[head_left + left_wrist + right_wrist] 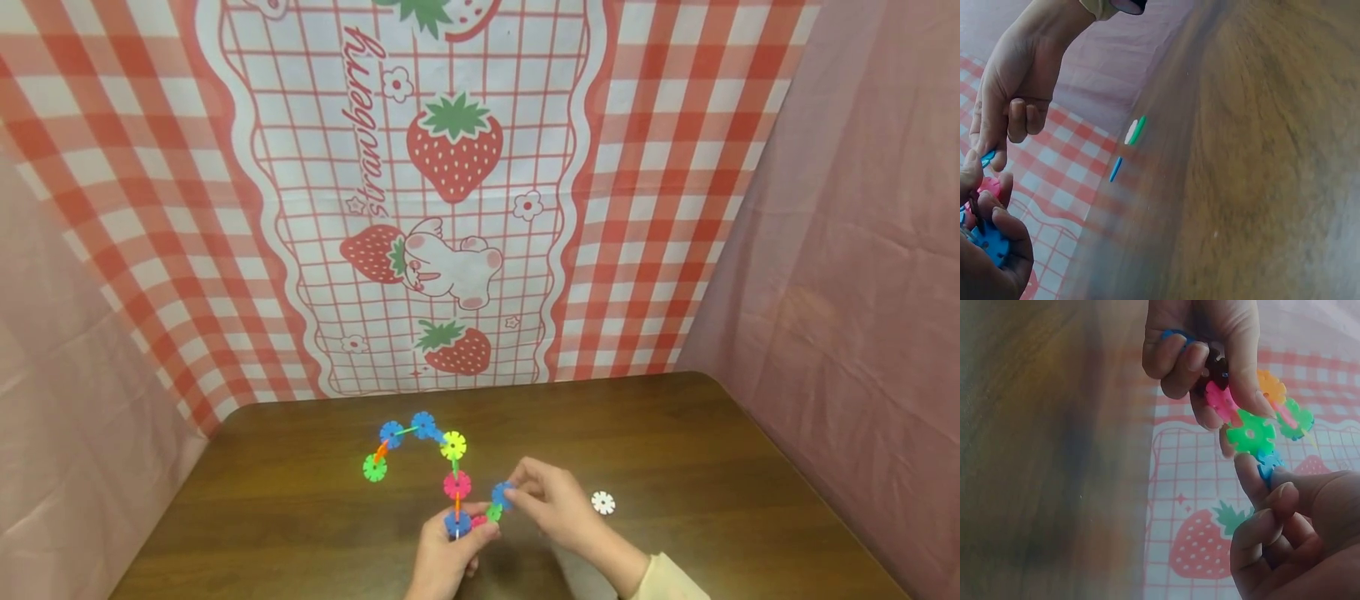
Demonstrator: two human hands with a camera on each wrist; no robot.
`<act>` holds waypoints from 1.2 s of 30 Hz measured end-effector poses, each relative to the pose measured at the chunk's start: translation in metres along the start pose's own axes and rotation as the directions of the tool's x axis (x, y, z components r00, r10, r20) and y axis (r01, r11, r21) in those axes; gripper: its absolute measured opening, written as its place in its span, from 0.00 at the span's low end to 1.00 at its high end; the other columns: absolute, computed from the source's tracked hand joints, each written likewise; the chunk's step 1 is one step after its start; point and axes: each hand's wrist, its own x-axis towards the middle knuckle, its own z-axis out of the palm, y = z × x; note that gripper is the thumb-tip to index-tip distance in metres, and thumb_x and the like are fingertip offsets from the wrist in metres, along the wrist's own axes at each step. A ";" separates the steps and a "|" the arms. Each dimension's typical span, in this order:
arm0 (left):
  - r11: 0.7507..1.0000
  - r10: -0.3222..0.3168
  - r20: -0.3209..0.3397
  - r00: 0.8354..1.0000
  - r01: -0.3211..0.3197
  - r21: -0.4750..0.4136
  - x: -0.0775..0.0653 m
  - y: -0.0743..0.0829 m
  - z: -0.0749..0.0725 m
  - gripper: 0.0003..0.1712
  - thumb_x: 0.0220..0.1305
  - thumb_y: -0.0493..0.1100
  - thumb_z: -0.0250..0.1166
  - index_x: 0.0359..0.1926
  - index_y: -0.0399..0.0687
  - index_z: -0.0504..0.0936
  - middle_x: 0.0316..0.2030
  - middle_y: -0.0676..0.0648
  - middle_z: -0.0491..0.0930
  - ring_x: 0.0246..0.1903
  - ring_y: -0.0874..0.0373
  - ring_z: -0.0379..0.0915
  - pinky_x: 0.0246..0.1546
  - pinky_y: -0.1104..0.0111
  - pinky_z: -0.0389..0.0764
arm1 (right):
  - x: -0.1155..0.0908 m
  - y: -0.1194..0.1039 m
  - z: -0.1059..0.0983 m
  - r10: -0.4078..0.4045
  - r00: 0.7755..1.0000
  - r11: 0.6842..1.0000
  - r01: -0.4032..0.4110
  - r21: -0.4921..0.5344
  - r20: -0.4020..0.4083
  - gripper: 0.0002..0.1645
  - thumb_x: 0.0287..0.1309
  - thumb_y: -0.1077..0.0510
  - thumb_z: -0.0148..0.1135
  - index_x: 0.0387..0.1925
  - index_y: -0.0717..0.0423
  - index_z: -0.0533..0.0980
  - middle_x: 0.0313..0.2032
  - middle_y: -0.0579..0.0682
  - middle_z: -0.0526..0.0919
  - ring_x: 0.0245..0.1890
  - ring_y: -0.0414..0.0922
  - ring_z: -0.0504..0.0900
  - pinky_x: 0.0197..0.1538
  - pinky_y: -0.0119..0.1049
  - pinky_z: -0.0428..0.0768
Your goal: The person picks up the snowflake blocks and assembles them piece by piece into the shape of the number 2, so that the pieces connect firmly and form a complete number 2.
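Note:
A curved chain of slotted snowflake building discs in several colours rises from my left hand [447,546]. Its far end is a green disc [375,468], followed by blue, yellow and pink ones. My left hand grips the chain near a dark blue disc [457,523] and a pink disc [1221,401]. My right hand [551,502] pinches a blue disc [502,496] between thumb and index finger. That blue disc meets a green disc [1251,433] beside my left thumb; the right fingertips partly cover it.
A white disc [603,502] lies on the brown wooden table [285,508], right of my right hand. In the left wrist view, a green disc [1138,130] and a blue disc [1115,169] also lie there. A strawberry-print checked cloth [450,250] hangs behind the table.

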 end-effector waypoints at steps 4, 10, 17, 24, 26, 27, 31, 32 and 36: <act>1.000 0.020 0.009 1.000 -0.020 0.000 0.000 0.000 0.000 0.17 0.59 0.35 0.69 0.47 0.28 0.80 0.29 0.39 0.85 0.12 0.67 0.64 0.15 0.79 0.67 | -0.002 0.001 0.001 0.026 1.000 1.000 -0.026 0.001 0.013 0.09 0.63 0.56 0.63 0.32 0.55 0.73 0.29 0.48 0.87 0.08 0.33 0.66 0.12 0.25 0.66; 1.000 0.004 0.039 0.999 -0.005 0.022 0.001 -0.002 -0.004 0.16 0.58 0.35 0.69 0.45 0.28 0.81 0.28 0.40 0.85 0.12 0.68 0.63 0.15 0.79 0.66 | -0.007 0.007 0.008 0.018 1.000 1.000 -0.018 -0.014 0.008 0.08 0.64 0.57 0.63 0.32 0.55 0.73 0.26 0.51 0.86 0.08 0.33 0.68 0.12 0.27 0.69; 1.000 -0.009 0.025 1.000 0.008 0.021 0.002 -0.005 -0.006 0.19 0.58 0.36 0.70 0.47 0.26 0.79 0.29 0.40 0.86 0.12 0.68 0.64 0.15 0.79 0.67 | -0.003 0.020 -0.007 0.007 1.000 0.993 -0.008 -0.120 -0.006 0.13 0.70 0.50 0.55 0.39 0.54 0.79 0.27 0.49 0.84 0.12 0.36 0.73 0.17 0.31 0.75; 0.999 -0.007 0.013 1.000 0.007 0.039 0.003 -0.004 -0.009 0.20 0.58 0.37 0.70 0.48 0.27 0.79 0.31 0.39 0.86 0.12 0.67 0.64 0.15 0.78 0.68 | 0.000 0.048 -0.032 0.072 0.982 0.862 -0.149 -0.484 -0.174 0.03 0.56 0.60 0.69 0.33 0.51 0.81 0.30 0.42 0.81 0.31 0.41 0.78 0.35 0.39 0.77; 0.999 -0.012 0.012 1.000 0.011 0.040 0.002 -0.005 -0.010 0.20 0.58 0.37 0.70 0.48 0.27 0.79 0.31 0.38 0.86 0.12 0.67 0.64 0.15 0.78 0.68 | 0.000 0.056 -0.035 0.107 0.977 0.820 -0.191 -0.539 -0.184 0.07 0.52 0.60 0.72 0.34 0.49 0.82 0.31 0.43 0.79 0.33 0.42 0.77 0.35 0.41 0.77; 0.999 -0.013 0.013 1.000 0.012 0.037 0.001 -0.005 -0.010 0.20 0.59 0.37 0.70 0.48 0.27 0.79 0.31 0.38 0.86 0.12 0.67 0.64 0.15 0.78 0.68 | 0.000 0.060 -0.037 0.122 0.975 0.803 -0.207 -0.559 -0.185 0.08 0.52 0.60 0.73 0.35 0.48 0.82 0.32 0.44 0.78 0.33 0.43 0.77 0.34 0.42 0.76; 0.999 -0.022 0.019 1.000 0.022 0.023 0.000 -0.006 -0.009 0.21 0.59 0.38 0.70 0.48 0.26 0.79 0.30 0.39 0.85 0.12 0.67 0.64 0.15 0.78 0.68 | 0.000 0.070 -0.040 0.168 0.963 0.751 -0.263 -0.606 -0.209 0.14 0.50 0.58 0.74 0.40 0.46 0.83 0.36 0.49 0.80 0.34 0.46 0.78 0.29 0.43 0.76; 0.999 -0.026 0.019 0.999 0.026 0.020 0.000 -0.006 -0.009 0.21 0.59 0.38 0.70 0.48 0.26 0.79 0.29 0.39 0.85 0.12 0.67 0.64 0.15 0.78 0.67 | 0.000 0.071 -0.040 0.175 0.962 0.744 -0.270 -0.612 -0.212 0.14 0.49 0.57 0.74 0.41 0.46 0.83 0.37 0.50 0.80 0.34 0.47 0.78 0.29 0.44 0.75; 0.999 -0.029 0.015 0.999 0.029 0.022 0.000 -0.007 -0.010 0.21 0.58 0.38 0.71 0.48 0.26 0.79 0.28 0.43 0.86 0.12 0.68 0.64 0.14 0.79 0.67 | 0.002 0.074 -0.038 0.195 0.957 0.724 -0.288 -0.627 -0.215 0.14 0.47 0.57 0.76 0.37 0.47 0.82 0.34 0.49 0.78 0.31 0.47 0.77 0.26 0.43 0.74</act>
